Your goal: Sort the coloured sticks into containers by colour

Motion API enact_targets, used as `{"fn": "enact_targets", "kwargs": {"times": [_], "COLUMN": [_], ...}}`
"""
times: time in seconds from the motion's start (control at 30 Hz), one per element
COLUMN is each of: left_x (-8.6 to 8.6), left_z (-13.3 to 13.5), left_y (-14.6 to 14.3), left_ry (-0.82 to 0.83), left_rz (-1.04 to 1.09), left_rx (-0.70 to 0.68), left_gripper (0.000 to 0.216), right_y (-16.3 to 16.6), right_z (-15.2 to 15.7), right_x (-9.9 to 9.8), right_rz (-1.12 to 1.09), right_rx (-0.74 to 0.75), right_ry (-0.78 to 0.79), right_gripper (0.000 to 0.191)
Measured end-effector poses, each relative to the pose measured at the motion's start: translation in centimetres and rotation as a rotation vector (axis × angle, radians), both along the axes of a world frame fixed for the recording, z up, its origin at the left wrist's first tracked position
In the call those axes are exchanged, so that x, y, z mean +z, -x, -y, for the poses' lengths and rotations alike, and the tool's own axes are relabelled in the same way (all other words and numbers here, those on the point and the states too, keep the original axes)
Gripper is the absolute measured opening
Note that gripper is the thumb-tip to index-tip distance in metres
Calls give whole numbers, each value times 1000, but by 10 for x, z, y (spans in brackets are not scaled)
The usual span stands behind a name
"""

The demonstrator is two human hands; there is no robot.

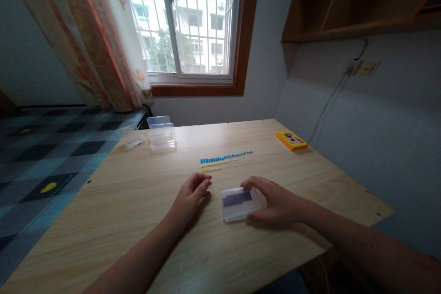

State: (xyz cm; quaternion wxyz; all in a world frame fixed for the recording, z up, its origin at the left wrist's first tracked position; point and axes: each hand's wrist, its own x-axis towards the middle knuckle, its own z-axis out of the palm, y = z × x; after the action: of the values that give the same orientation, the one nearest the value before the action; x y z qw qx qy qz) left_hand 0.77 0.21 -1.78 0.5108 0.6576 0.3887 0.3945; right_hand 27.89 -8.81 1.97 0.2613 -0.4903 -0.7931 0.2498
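Note:
My right hand (275, 200) grips the right end of a small clear plastic box (234, 211), thumb at the near side and fingers at the far side. A dark purple-grey block of pieces (237, 198) shows through the box. To its left, my left hand (193, 190) rests on the table with loosely curled fingers, slightly apart, and nothing visible in them. Just beyond that hand lie small pieces in rows: a long blue row (225, 156), a pale cream row (217, 163) and a short yellow row (210, 170).
The wooden table (138, 211) carries clear plastic containers (162, 140) and a clear lid-like tray (132, 138) at the back left. An orange-yellow box (291, 140) lies at the back right. A checked bed (51, 161) adjoins the left side; a wall shelf (361, 27) hangs at right.

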Motion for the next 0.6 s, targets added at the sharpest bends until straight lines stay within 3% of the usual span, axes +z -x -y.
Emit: {"fn": "enact_targets", "kwargs": {"times": [0.2, 0.37, 0.6], "left_x": [0, 3, 5], "left_z": [-5, -6, -8], "left_y": [-1, -3, -3], "left_ry": [71, 34, -42], "left_rz": [45, 6, -63], "left_rx": [85, 129, 169], "left_gripper": [44, 38, 37], "right_y": [-19, -49, -130], "right_z": [16, 26, 3], "right_x": [23, 32, 17], "right_rz": [-40, -35, -72], "right_rx": [-24, -128, -564], "right_ry": [103, 52, -54], "right_gripper": [51, 50, 48]}}
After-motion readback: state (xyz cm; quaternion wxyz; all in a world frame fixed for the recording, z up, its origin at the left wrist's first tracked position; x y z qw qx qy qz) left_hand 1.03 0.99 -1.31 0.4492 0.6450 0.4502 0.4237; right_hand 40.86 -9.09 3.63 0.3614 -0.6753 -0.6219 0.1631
